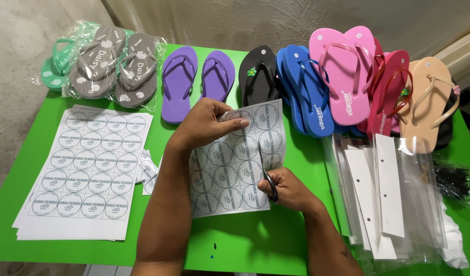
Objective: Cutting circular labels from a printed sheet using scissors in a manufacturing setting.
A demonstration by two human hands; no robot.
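Cutting through a printed label sheet [235, 163], a person works at a green table [245, 245], seen from the camera on their own head. The left hand [207, 122] pinches the sheet's upper edge, thumb on top and fingers curled beneath, holding the paper lifted off the table. The right hand [288, 189] is closed through the handles of a pair of scissors [268, 176], whose blades run up into the sheet between its rows of round labels; how far apart the blades stand cannot be told. Just left of the forearms lies a stack of uncut label sheets [84, 168], with a few small paper offcuts [147, 171] between it and the left arm. Along the far edge sit bagged grey flip-flops [117, 66], a purple pair [196, 79], a black one [258, 74], then blue [306, 87], pink [342, 76] and tan sandals [429, 94]. Clear sleeves with white card strips [385, 194] lie at the right.
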